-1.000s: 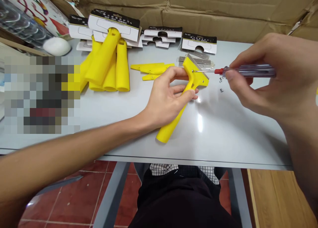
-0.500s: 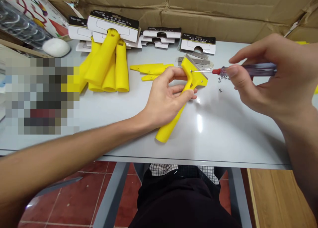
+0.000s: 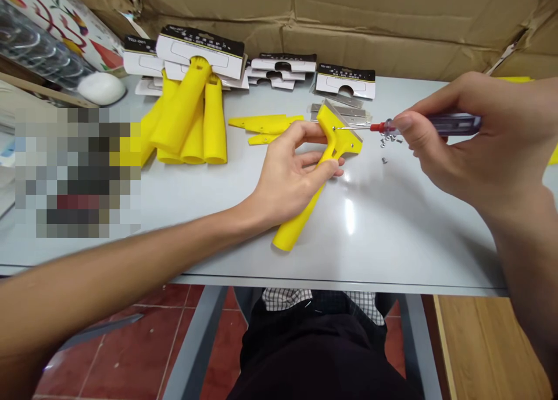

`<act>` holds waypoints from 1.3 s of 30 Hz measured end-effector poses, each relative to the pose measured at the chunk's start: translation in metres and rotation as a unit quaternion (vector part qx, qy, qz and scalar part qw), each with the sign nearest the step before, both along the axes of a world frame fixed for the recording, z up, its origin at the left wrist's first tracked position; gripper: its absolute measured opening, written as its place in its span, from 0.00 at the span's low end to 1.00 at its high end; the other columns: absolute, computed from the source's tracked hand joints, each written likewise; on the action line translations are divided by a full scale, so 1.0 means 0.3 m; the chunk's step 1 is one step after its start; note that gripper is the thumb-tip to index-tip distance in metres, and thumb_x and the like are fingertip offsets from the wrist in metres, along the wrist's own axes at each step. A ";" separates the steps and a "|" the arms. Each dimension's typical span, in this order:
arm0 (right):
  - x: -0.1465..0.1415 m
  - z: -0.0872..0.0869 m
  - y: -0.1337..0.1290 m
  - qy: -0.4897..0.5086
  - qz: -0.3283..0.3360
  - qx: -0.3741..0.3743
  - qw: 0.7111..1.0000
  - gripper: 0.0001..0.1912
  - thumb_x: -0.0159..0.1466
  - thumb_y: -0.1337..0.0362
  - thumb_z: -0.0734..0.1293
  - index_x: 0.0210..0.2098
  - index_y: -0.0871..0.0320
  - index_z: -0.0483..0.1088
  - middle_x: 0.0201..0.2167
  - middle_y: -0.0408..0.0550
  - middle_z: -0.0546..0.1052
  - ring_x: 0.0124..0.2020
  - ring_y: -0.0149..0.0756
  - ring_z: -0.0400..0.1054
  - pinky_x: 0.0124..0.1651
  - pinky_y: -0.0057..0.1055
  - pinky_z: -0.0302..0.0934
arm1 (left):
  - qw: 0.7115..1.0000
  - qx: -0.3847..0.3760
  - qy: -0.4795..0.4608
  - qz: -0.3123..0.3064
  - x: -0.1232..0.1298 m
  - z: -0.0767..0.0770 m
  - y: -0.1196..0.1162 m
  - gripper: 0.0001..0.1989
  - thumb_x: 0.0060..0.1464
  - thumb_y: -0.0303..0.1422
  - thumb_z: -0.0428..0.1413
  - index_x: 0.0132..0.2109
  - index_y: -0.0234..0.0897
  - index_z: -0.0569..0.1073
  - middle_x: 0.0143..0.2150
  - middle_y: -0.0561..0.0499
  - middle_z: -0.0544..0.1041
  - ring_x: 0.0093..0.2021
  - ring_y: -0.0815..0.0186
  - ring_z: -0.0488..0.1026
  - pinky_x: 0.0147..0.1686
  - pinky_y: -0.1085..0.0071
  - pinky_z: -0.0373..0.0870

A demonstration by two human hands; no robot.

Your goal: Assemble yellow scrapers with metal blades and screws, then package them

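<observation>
My left hand (image 3: 292, 173) is closed around the neck of a yellow scraper (image 3: 300, 218), whose tubular handle slants down toward the table's front. A metal blade (image 3: 342, 118) shows along the scraper head's upper right edge, and two screws sit in the head. In my right hand (image 3: 475, 138) is a screwdriver (image 3: 453, 124) with a clear purplish handle and a red collar. Its thin shaft points left, and the tip meets the left screw (image 3: 333, 128). Several loose screws (image 3: 384, 160) lie on the table below the red collar.
Yellow scraper handles (image 3: 181, 112) with black-and-white cards (image 3: 200, 51) are piled at the back left. Flat yellow pieces (image 3: 261, 124), blades (image 3: 349, 110) and more cards (image 3: 346, 81) lie behind my left hand. Cardboard (image 3: 370, 28) stands along the back of the grey table (image 3: 392, 243).
The view has shifted very slightly. Both hands keep their grip on the scraper and screwdriver, and the tip stays at the same screw.
</observation>
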State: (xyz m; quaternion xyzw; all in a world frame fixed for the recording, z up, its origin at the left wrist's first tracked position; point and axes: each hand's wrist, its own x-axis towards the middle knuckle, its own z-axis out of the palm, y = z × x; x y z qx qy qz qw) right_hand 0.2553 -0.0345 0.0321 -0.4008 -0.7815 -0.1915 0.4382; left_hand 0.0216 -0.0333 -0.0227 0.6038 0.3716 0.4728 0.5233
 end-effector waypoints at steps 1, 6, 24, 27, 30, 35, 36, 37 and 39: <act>-0.001 0.001 -0.002 0.007 0.005 -0.007 1.000 0.10 0.62 0.58 0.77 0.29 0.52 0.74 0.16 0.34 0.73 0.16 0.29 0.64 0.25 0.34 0.50 | 1.000 0.000 0.002 -0.002 0.000 0.000 0.000 0.15 0.57 0.31 0.69 0.48 0.41 0.74 0.60 0.42 0.79 0.52 0.50 0.85 0.50 0.50 0.87; 0.010 0.015 -0.028 -0.028 0.027 -0.099 0.994 0.04 0.64 0.59 0.74 0.38 0.46 0.75 0.26 0.35 0.80 0.23 0.36 0.73 0.28 0.36 0.63 | 1.000 0.004 -0.004 -0.002 0.001 -0.006 0.003 0.14 0.57 0.31 0.69 0.48 0.41 0.74 0.60 0.43 0.79 0.51 0.52 0.86 0.51 0.50 0.86; 0.007 0.016 -0.026 -0.028 0.043 -0.116 0.992 0.04 0.69 0.63 0.72 0.37 0.46 0.77 0.31 0.41 0.81 0.26 0.39 0.72 0.30 0.39 0.64 | 1.000 0.004 -0.004 -0.003 0.002 -0.005 0.008 0.15 0.55 0.27 0.68 0.48 0.41 0.74 0.58 0.43 0.78 0.49 0.53 0.85 0.50 0.49 0.87; 0.009 0.011 -0.022 -0.019 0.084 -0.101 0.991 0.04 0.66 0.64 0.74 0.37 0.45 0.77 0.31 0.42 0.80 0.27 0.39 0.71 0.28 0.38 0.63 | 1.000 0.005 -0.005 -0.005 0.001 -0.007 0.008 0.16 0.55 0.26 0.67 0.48 0.40 0.74 0.58 0.42 0.78 0.50 0.53 0.85 0.50 0.50 0.87; 0.001 0.009 -0.027 -0.018 0.117 -0.095 0.988 0.09 0.64 0.68 0.74 0.36 0.44 0.78 0.35 0.42 0.79 0.28 0.37 0.70 0.28 0.38 0.65 | 1.000 0.004 -0.002 -0.005 0.000 -0.006 0.007 0.15 0.55 0.27 0.68 0.48 0.40 0.74 0.59 0.42 0.78 0.49 0.54 0.85 0.50 0.52 0.87; -0.010 0.018 -0.039 -0.050 0.112 -0.068 0.990 0.11 0.63 0.67 0.74 0.40 0.42 0.78 0.43 0.43 0.81 0.37 0.40 0.76 0.32 0.38 0.69 | 1.000 0.005 -0.005 -0.005 0.003 -0.004 0.004 0.15 0.56 0.30 0.68 0.48 0.40 0.74 0.60 0.43 0.79 0.47 0.56 0.86 0.48 0.54 0.87; -0.008 0.020 -0.039 -0.059 0.096 -0.068 0.991 0.08 0.65 0.64 0.73 0.42 0.43 0.78 0.43 0.43 0.82 0.37 0.40 0.76 0.32 0.39 0.68 | 1.000 0.004 -0.006 -0.006 0.002 -0.005 0.004 0.15 0.57 0.30 0.69 0.48 0.40 0.74 0.60 0.43 0.79 0.47 0.55 0.86 0.48 0.54 0.88; -0.004 0.022 -0.037 -0.063 0.076 -0.071 0.993 0.05 0.67 0.61 0.72 0.42 0.45 0.77 0.40 0.43 0.82 0.33 0.39 0.76 0.31 0.39 0.67 | 1.000 0.001 -0.006 -0.007 0.002 -0.006 0.004 0.15 0.57 0.31 0.69 0.49 0.40 0.74 0.60 0.42 0.79 0.48 0.55 0.86 0.48 0.54 0.88; 0.006 0.024 -0.031 -0.065 0.037 -0.077 0.994 0.04 0.72 0.57 0.69 0.40 0.48 0.75 0.28 0.38 0.80 0.23 0.33 0.71 0.28 0.37 0.60 | 1.000 -0.003 -0.005 -0.008 0.000 -0.009 0.004 0.15 0.58 0.32 0.69 0.49 0.41 0.74 0.60 0.42 0.79 0.49 0.54 0.86 0.49 0.53 0.88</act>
